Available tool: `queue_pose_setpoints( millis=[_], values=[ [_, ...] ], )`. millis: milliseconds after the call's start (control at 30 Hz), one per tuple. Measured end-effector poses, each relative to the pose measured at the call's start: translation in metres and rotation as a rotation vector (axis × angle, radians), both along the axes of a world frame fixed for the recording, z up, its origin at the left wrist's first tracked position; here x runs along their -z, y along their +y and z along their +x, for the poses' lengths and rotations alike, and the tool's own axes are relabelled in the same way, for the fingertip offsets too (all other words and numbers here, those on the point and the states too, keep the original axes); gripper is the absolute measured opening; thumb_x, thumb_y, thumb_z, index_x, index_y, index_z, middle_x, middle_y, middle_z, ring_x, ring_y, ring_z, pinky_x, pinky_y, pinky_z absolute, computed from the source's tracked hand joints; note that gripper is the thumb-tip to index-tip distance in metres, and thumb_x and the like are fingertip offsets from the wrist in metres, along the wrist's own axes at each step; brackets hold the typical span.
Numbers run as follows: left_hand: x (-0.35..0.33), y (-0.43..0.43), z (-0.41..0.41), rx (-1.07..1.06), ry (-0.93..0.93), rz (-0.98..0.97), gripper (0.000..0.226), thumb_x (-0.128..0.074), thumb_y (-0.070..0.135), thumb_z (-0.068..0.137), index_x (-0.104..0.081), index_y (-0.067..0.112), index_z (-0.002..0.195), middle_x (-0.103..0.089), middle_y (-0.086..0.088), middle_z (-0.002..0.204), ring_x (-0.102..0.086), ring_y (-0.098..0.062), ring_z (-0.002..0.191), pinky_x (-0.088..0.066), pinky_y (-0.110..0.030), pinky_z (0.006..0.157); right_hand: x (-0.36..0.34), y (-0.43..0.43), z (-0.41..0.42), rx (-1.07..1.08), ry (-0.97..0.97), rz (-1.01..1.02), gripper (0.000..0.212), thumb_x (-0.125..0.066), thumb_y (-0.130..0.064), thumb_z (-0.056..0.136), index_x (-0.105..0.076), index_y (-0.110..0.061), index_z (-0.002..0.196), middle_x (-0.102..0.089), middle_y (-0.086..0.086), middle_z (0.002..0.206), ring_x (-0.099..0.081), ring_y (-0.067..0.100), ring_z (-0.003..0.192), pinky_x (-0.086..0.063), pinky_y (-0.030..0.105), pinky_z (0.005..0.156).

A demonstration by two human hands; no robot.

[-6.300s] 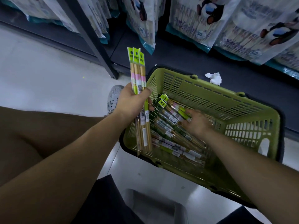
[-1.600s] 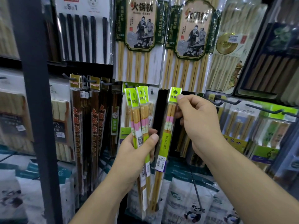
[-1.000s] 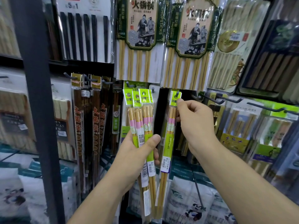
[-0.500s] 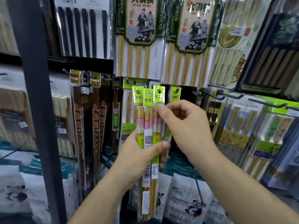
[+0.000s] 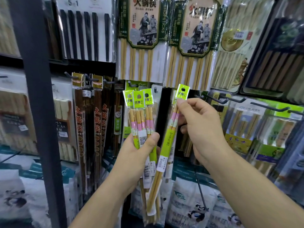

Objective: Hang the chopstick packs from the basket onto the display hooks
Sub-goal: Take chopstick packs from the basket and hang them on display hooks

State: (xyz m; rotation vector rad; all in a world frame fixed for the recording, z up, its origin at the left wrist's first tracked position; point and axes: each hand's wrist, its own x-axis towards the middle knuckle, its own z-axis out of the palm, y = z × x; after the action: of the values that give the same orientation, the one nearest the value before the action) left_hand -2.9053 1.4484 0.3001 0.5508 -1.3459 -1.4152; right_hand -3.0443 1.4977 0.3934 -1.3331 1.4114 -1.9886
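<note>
Bundle of three chopstick packs (image 5: pixel 140 112): upright, green headers up, gripped mid-length in left hand (image 5: pixel 139 152), thumb across front. Single chopstick pack (image 5: pixel 166 145): tilted, pinched below header by right hand (image 5: pixel 203 129), just beside bundle, near black display hook (image 5: pixel 217 99).

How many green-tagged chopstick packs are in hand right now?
4. The left hand holds a bundle of three, tags side by side. The right hand pinches a single pack, tilted, right of the bundle. Others may be hidden behind them.
</note>
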Motion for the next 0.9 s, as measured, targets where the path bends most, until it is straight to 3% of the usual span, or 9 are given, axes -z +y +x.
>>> queue_pose_setpoints(
  millis=[133,200,333,467,600,667,767,833,900],
  values=[
    [0.003,-0.004,0.002,-0.011,0.005,-0.013,0.058,-0.079,0.063,0.076,-0.067,0.015,0.107,-0.075,-0.016,0.080,-0.074,-0.030,0.070,-0.061,-0.039,0.063,0.001,-0.005,-0.002,0.047,0.020,0.027,0.022,-0.066,-0.026,0.098,-0.069,-0.014,0.080,-0.065,-0.002,0.064,-0.056,0.004,0.054,-0.044,0.015,0.050],
    [0.005,-0.007,0.004,-0.002,-0.004,-0.025,0.050,-0.075,0.058,0.077,-0.066,0.020,0.108,-0.074,-0.013,0.076,-0.073,-0.028,0.065,-0.059,-0.032,0.059,0.002,-0.007,-0.002,0.064,0.041,0.062,0.023,-0.067,-0.029,0.097,-0.069,-0.014,0.079,-0.064,-0.002,0.064,-0.056,0.006,0.056,-0.044,0.019,0.053],
    [0.006,-0.012,0.008,-0.013,-0.049,-0.054,0.053,-0.071,0.060,0.077,-0.065,0.021,0.112,-0.073,-0.008,0.076,-0.073,-0.021,0.070,-0.058,-0.025,0.064,0.006,-0.010,-0.005,0.080,0.072,0.095,0.025,-0.067,-0.033,0.096,-0.071,-0.015,0.080,-0.067,0.007,0.070,-0.057,0.012,0.064,-0.045,0.028,0.062],
    [0.008,-0.015,0.009,-0.006,-0.082,-0.075,0.054,-0.073,0.067,0.078,-0.065,0.023,0.107,-0.073,-0.007,0.079,-0.071,-0.019,0.072,-0.057,-0.037,0.072,0.010,-0.013,-0.009,0.109,0.112,0.113,0.026,-0.068,-0.036,0.095,-0.073,-0.017,0.079,-0.070,0.017,0.081,-0.058,0.014,0.065,-0.048,0.029,0.063],
    [0.008,-0.014,0.006,0.011,-0.095,-0.068,0.047,-0.075,0.076,0.067,-0.068,0.040,0.095,-0.074,-0.004,0.079,-0.072,-0.020,0.072,-0.057,-0.041,0.074,0.018,-0.015,-0.015,0.175,0.194,0.115,0.032,-0.071,-0.042,0.093,-0.073,-0.017,0.073,-0.069,0.011,0.074,-0.059,0.011,0.063,-0.053,0.029,0.069],
    [0.009,-0.013,0.004,0.014,-0.099,-0.083,0.051,-0.076,0.080,0.064,-0.069,0.040,0.096,-0.075,-0.005,0.081,-0.073,-0.022,0.074,-0.057,-0.042,0.076,0.022,-0.016,-0.017,0.220,0.202,0.131,0.030,-0.074,-0.043,0.090,-0.070,-0.017,0.075,-0.067,0.006,0.070,-0.057,0.003,0.061,-0.050,0.024,0.063],
    [0.010,-0.011,0.001,-0.012,-0.117,-0.048,0.093,-0.080,0.088,0.051,-0.065,0.030,0.122,-0.076,-0.011,0.110,-0.073,-0.033,0.104,-0.057,-0.055,0.095,0.026,-0.013,-0.015,0.269,0.168,0.125,0.021,-0.077,-0.034,0.089,-0.066,-0.018,0.080,-0.062,-0.005,0.071,-0.053,-0.006,0.058,-0.043,0.012,0.056],
    [0.007,-0.007,0.000,-0.007,-0.146,-0.021,0.110,-0.081,0.089,0.047,-0.060,0.026,0.134,-0.072,-0.009,0.126,-0.067,-0.034,0.119,-0.052,-0.061,0.103,0.026,-0.009,-0.011,0.228,0.149,0.096,0.016,-0.073,-0.032,0.092,-0.067,-0.020,0.082,-0.063,-0.007,0.073,-0.054,-0.005,0.061,-0.045,0.016,0.060],
    [0.007,-0.006,-0.003,0.007,-0.143,-0.070,0.089,-0.079,0.089,0.048,-0.067,0.039,0.120,-0.077,0.006,0.114,-0.072,-0.017,0.110,-0.055,-0.056,0.101,0.023,-0.002,-0.002,0.075,0.125,0.061,0.015,-0.068,-0.033,0.095,-0.071,-0.025,0.083,-0.066,-0.009,0.073,-0.058,-0.003,0.065,-0.047,0.018,0.060]
  ],
)
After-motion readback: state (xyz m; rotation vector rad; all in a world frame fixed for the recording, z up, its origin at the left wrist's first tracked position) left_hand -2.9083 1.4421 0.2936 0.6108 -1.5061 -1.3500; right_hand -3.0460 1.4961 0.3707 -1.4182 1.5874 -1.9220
